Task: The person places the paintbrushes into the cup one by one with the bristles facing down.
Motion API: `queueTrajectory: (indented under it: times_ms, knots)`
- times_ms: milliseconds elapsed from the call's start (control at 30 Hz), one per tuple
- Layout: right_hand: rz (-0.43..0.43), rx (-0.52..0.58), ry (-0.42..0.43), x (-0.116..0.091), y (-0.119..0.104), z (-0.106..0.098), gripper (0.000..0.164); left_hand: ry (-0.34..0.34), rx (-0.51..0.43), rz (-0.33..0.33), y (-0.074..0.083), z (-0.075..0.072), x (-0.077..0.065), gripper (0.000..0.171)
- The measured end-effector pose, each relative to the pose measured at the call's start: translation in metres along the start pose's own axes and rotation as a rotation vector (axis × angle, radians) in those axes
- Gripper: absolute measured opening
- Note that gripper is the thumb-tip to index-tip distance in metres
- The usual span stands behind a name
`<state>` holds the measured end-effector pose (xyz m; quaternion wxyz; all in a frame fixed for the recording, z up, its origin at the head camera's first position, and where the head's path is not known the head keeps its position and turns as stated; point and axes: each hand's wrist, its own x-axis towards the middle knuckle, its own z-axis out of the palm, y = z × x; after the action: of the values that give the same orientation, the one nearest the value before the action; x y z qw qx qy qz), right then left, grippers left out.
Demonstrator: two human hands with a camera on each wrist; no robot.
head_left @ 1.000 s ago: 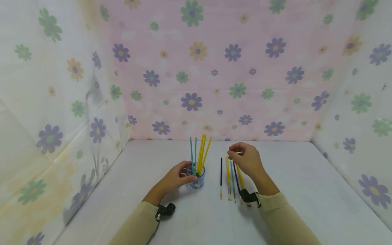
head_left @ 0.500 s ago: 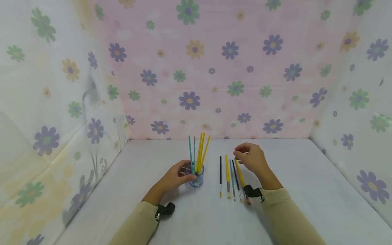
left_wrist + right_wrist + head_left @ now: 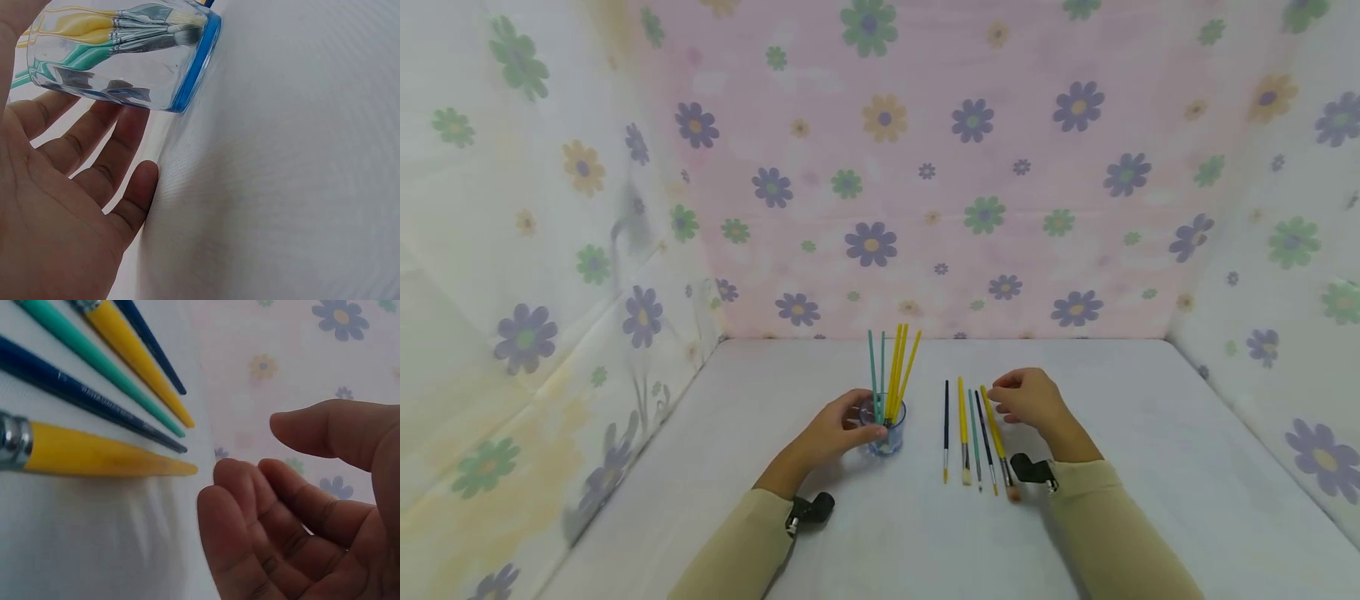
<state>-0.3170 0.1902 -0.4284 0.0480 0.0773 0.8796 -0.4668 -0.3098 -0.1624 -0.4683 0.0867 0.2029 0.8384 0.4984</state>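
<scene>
My left hand [image 3: 829, 431] grips a clear glass [image 3: 889, 443] standing on the table, thumb on one side and fingers on the other. Inside it, several paintbrushes [image 3: 896, 375] with yellow and green handles stand handle-up; the left wrist view shows their bristles [image 3: 184, 28] near the blue base. My right hand [image 3: 1033, 406] is beside the rightmost yellow paintbrush [image 3: 994, 429], close to its handle end. In the right wrist view a gap shows between thumb and fingers, which hold nothing, and that yellow handle [image 3: 106, 451] points toward the fingertips.
Left of the right hand, more brushes lie side by side on the white table [image 3: 880, 533]: a dark one [image 3: 946, 421], a yellow one [image 3: 963, 421], a green one [image 3: 973, 429] and another dark one [image 3: 984, 429]. Flowered cloth [image 3: 925, 208] stands behind and at both sides.
My right hand has moved right and toward me, from over the brushes to beside the rightmost yellow one. My left hand has kept its grip on the glass.
</scene>
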Motion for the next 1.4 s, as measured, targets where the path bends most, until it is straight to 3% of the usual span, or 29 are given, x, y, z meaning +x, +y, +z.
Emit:
queueTrajectory:
  times_ms: [267, 567, 1000, 1400]
  knots:
    - [0.105, -0.06, -0.018, 0.004, 0.011, -0.006, 0.04, 0.007, 0.021, 0.004, 0.003, 0.004, 0.006, 0.067]
    - [0.145, -0.099, -0.041, 0.005, 0.014, -0.001, 0.038, 0.009, 0.029, 0.005, 0.002, 0.004, 0.007, 0.069]
    - [0.139, -0.116, -0.061, 0.007, 0.013, 0.011, 0.034, 0.013, 0.039, 0.015, 0.001, 0.002, 0.003, 0.067]
    - [0.126, -0.219, -0.074, 0.006, 0.011, 0.014, 0.031, 0.014, 0.037, 0.004, -0.001, 0.0, 0.0, 0.063]
